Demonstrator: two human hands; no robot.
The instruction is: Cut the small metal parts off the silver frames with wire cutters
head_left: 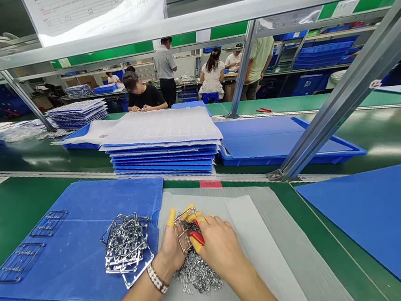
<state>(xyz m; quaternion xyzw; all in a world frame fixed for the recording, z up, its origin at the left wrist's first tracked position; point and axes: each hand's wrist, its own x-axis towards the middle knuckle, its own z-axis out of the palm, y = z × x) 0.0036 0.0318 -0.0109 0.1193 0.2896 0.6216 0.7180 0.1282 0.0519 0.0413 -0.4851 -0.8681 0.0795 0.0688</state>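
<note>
My left hand [173,245], with yellow finger cots on its fingertips, holds up a small rectangular metal frame [179,236]. My right hand [219,247], also in yellow finger cots, grips red-handled pliers [197,237] against that frame; the jaws are hard to make out. Below both hands a heap of small silver metal links [199,273] lies on a grey foam sheet [274,271]. To the left, a tangled pile of similar metal frames [126,242] rests on a blue plastic sheet [78,271]. Two more frames, one nearer [18,262] and one farther [48,223], lie apart at its left.
Beyond the bench edge stands a stack of blue sheets and white papers [166,142], with a blue tray [349,150] beside it. A metal post [340,93] rises at the right, near another blue sheet [375,210]. Several people work farther back, one seated person [147,95] opposite.
</note>
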